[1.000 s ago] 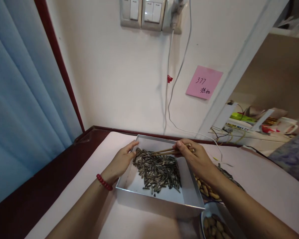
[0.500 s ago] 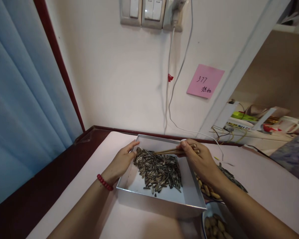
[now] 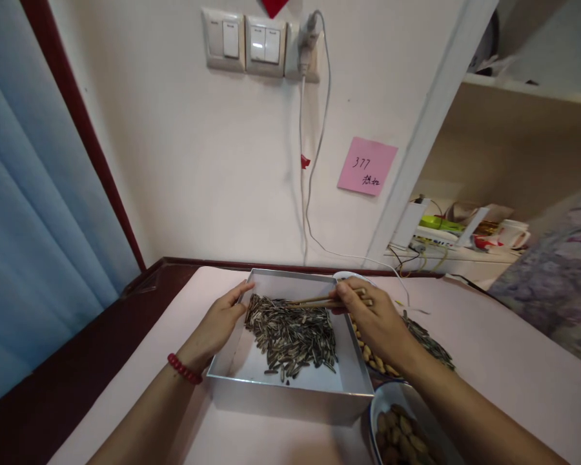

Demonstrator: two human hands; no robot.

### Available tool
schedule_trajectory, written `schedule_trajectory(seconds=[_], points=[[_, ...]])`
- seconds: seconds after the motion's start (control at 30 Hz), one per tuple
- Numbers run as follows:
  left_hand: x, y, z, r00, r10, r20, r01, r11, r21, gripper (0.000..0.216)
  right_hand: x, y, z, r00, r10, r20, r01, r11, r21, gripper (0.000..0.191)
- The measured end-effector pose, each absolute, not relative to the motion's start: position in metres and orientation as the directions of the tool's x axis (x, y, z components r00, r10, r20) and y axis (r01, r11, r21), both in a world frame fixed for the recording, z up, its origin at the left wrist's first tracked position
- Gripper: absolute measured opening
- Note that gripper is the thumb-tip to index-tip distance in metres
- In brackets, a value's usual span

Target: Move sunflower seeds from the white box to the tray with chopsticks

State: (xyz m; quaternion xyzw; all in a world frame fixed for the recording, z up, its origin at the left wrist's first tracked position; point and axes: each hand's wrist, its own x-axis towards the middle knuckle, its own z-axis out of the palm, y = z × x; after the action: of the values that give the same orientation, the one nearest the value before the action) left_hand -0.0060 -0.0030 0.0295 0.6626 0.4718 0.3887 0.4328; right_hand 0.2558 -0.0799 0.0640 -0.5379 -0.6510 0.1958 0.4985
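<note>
A white open box (image 3: 290, 403) stands on the pink table covering and holds a heap of striped sunflower seeds (image 3: 295, 339). My left hand (image 3: 217, 326), with a red bead bracelet on its wrist, grips the box's left wall, thumb inside and a finger at the rim. My right hand (image 3: 375, 320) is closed around a pair of wooden chopsticks (image 3: 319, 301) above the box's right side. Their tips reach the far edge of the seed heap. Whether a seed is between the tips is too small to tell.
Right of the box, partly behind my right arm, are a bowl of peanuts (image 3: 375, 361), a bowl of brown nuts (image 3: 401, 436) and a loose pile of seeds (image 3: 428, 339). A white cable (image 3: 314, 239) hangs down the wall to the table. Shelves (image 3: 527, 90) stand at right.
My view has shifted, so the box, hands and wall appear further left. Both hands keep their grips, and the chopsticks remain over the far part of the heap.
</note>
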Motion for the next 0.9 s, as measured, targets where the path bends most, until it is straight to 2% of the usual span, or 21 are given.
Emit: schedule_trajectory(seconds=[0.27,0.5,0.73,0.8,0.9], points=[[-0.007,-0.001,0.027,0.264,0.960,0.093,0.294,-0.172,0.940,0.050,0.239,-0.057,0.058,0.006,0.890,0.455,0.563,0.373,-0.737,0.034],[-0.006,-0.005,0.032,0.251,0.965,0.077,0.312,-0.156,0.937,0.049,0.251,-0.067,0.053,0.061,0.897,0.438,0.494,0.354,-0.794,0.032],[-0.006,-0.001,0.033,0.268,0.958,0.102,0.351,-0.196,0.916,0.051,0.280,-0.117,0.080,0.288,0.834,0.471,0.370,0.357,-0.858,0.032],[-0.007,0.003,0.032,0.271,0.957,0.099,0.378,-0.200,0.904,0.053,0.299,-0.140,0.092,0.410,0.757,0.509,0.331,0.396,-0.857,0.029],[-0.008,0.010,0.030,0.272,0.957,0.098,0.414,-0.208,0.886,0.054,0.333,-0.174,0.101,0.592,0.574,0.566,0.338,0.460,-0.821,0.027]])
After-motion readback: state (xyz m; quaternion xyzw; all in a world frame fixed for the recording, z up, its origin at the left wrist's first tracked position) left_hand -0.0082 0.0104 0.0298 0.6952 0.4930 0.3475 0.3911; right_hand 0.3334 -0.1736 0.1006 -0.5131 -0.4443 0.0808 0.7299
